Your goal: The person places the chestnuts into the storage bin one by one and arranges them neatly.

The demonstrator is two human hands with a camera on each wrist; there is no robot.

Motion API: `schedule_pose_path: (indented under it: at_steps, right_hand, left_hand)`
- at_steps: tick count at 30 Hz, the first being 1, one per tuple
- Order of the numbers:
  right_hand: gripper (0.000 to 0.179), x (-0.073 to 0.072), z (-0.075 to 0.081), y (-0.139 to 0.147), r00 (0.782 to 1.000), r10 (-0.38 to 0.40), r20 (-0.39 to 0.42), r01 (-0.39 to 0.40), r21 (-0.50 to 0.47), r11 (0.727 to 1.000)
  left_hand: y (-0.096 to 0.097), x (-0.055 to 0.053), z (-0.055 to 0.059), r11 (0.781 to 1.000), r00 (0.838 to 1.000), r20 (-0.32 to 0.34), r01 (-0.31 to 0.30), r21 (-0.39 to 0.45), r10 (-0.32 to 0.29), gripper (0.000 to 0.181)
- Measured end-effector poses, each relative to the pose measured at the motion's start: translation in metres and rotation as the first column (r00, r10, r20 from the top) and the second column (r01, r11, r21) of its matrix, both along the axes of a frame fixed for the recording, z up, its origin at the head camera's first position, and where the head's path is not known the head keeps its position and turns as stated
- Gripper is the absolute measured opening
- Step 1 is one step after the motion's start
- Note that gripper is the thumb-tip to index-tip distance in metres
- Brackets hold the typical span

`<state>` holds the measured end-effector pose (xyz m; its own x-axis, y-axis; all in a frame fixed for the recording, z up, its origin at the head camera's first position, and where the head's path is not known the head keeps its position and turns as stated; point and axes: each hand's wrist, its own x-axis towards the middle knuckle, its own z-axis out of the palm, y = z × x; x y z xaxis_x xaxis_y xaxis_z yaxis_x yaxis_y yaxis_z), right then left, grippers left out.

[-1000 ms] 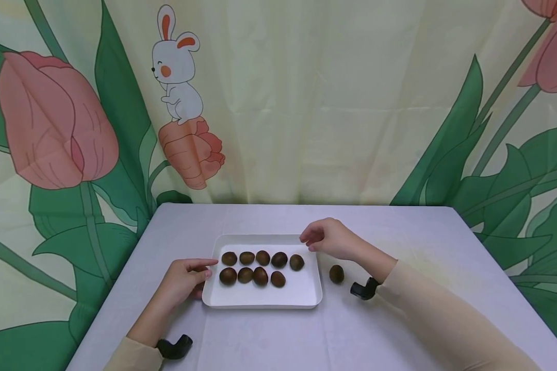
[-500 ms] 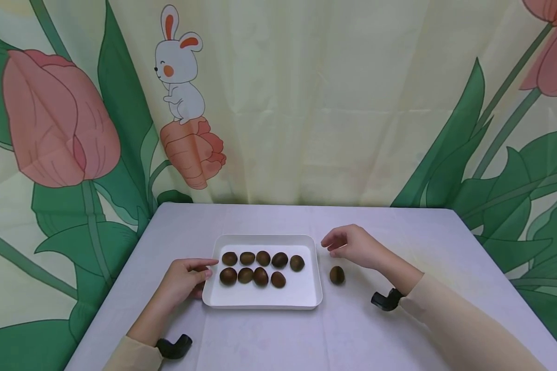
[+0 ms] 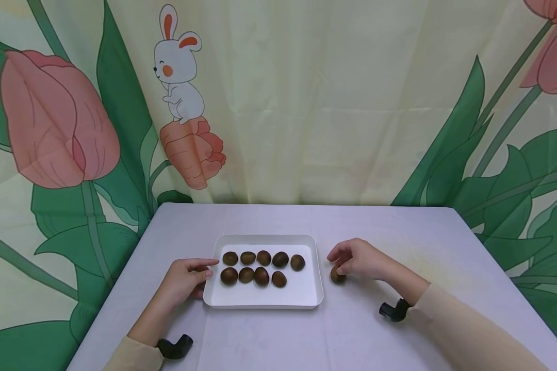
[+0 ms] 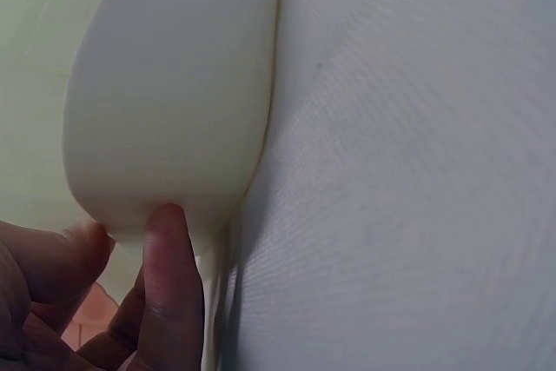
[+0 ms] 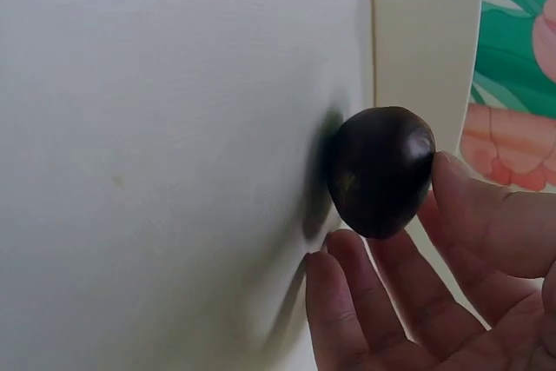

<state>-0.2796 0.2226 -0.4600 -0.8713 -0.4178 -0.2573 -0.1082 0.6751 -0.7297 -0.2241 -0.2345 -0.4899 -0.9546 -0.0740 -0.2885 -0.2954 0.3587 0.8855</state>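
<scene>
In the head view my left hand [image 3: 184, 279] holds the left end of a white rectangular tray [image 3: 260, 298]. The left wrist view has a fingertip on the outer wall of the tray [image 4: 174, 84] and the thumb at its rim. To the right of the tray, my right hand [image 3: 362, 259] is over a glossy dark brown chestnut [image 3: 337, 277] on the table. Its thumb touches the chestnut [image 5: 380, 171] in the right wrist view, while loosely bent fingers spread around the far side, some tips hidden behind it.
Two rows of several brown chestnuts [image 3: 261, 276] lie in the tray. A white cloth covers the table [image 3: 260, 340]. Behind its far edge hangs a printed curtain [image 3: 306, 129] with tulips and a rabbit. Black devices [image 3: 175, 347] are strapped at both wrists.
My right hand has moved from over the tray's right end rightward, then down to the lone chestnut, which its thumb now touches. My left hand and the tray stay put.
</scene>
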Motion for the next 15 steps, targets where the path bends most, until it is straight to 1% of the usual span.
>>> schedule_pose_path:
  at_steps: [3, 9, 15]
  right_hand:
    - [0.028, 0.005, -0.002, 0.0, 1.0, 0.001, -0.01, -0.001, 0.016, 1.0]
    - [0.027, 0.015, -0.006, 0.0, 1.0, -0.026, -0.015, 0.026, 0.024, 0.999]
    - [0.025, 0.023, -0.008, -0.001, 0.998, -0.065, -0.018, 0.066, 0.028, 0.997]
  left_hand:
    - [0.0, 0.0, 0.0, 1.0, 1.0, -0.001, 0.001, 0.005, -0.001, 0.033]
    - [0.001, 0.001, 0.0, 1.0, 1.0, 0.0, 0.001, 0.018, -0.001, 0.033]
    - [0.0, 0.001, 0.0, 1.0, 1.0, 0.0, 0.001, 0.011, -0.001, 0.033]
